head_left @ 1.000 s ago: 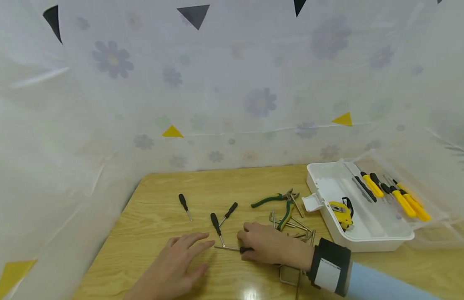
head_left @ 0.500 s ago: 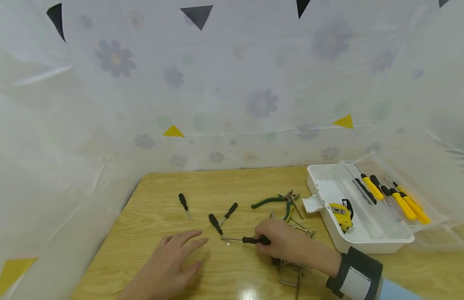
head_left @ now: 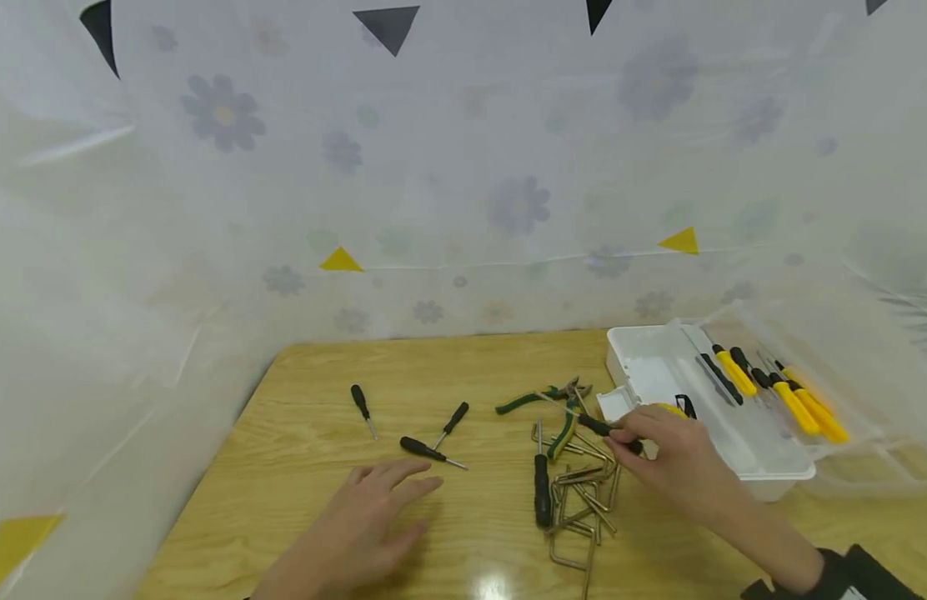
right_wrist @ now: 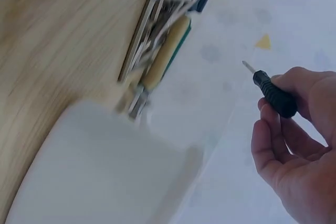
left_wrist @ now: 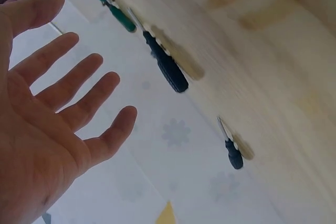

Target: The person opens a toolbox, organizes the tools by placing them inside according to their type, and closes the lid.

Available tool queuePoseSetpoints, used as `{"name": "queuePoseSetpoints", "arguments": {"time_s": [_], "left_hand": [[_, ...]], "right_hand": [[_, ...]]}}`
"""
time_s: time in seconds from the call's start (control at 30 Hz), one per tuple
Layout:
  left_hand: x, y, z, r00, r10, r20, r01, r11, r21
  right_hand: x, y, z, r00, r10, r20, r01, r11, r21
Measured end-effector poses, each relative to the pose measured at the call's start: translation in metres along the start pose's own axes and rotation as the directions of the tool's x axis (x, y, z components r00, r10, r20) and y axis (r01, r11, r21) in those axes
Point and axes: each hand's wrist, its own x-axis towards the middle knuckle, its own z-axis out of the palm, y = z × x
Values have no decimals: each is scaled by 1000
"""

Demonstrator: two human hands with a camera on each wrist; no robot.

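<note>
My right hand [head_left: 677, 454] pinches a small black-handled screwdriver [right_wrist: 276, 97] in the air, beside the front left edge of the white toolbox [head_left: 771, 468]. Its shaft points left, over the green-handled pliers [head_left: 564, 427]. My left hand [head_left: 358, 521] hovers low over the table, fingers spread and holding nothing. Just beyond its fingertips lies a black screwdriver [head_left: 422, 448], beside another small one [head_left: 455, 417]. A third small screwdriver [head_left: 360, 403] lies farther left. A larger black screwdriver [head_left: 542, 492] rests against a heap of bent metal rods, like hex keys [head_left: 583, 523].
In the toolbox's clear lid lie several yellow-handled screwdrivers [head_left: 797, 408] and a black-handled tool [head_left: 721, 379]. A tape measure [head_left: 685, 406] in the tray is mostly hidden behind my right hand. A patterned white sheet [head_left: 463, 192] hangs behind the wooden table [head_left: 403, 367].
My right hand has lifted the small screwdriver and carried it right, towards the toolbox, uncovering the rods and larger screwdriver. One screwdriver near my left hand has swung round. My left hand stays about where it was.
</note>
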Motion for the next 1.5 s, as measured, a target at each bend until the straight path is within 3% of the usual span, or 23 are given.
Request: {"name": "queuePoseSetpoints", "arguments": {"time_s": [0.27, 0.4, 0.53, 0.67, 0.8, 1.0, 1.2, 1.3, 1.5], "left_hand": [[7, 10, 10, 981, 48, 190, -33, 996, -80], [9, 15, 15, 977, 121, 173, -109, 991, -74], [12, 18, 18, 972, 199, 124, -194, 980, -47], [13, 19, 20, 969, 233, 87, -232, 972, -16], [15, 21, 18, 972, 211, 107, -210, 977, -17], [14, 21, 12, 975, 157, 156, -153, 987, -40], [13, 20, 11, 976, 145, 160, -141, 989, -34], [12, 19, 11, 978, 126, 168, -121, 992, -40], [9, 17, 7, 985, 66, 159, -60, 997, -41]], "right_hand": [[-18, 24, -48, 974, 169, -152, -194, 967, -167], [-27, 37, -68, 951, 225, -213, -272, 935, -226], [-32, 44, -87, 927, 301, -223, -357, 892, -278], [-34, 52, -98, 922, 341, -185, -387, 848, -363], [-33, 60, -101, 908, 399, -130, -415, 803, -428], [-31, 75, -92, 842, 539, 1, -482, 754, -447], [-26, 90, -88, 761, 617, 202, -481, 744, -463], [-25, 93, -87, 759, 619, 201, -487, 746, -455], [-22, 96, -83, 799, 576, 173, -467, 775, -426]]}}
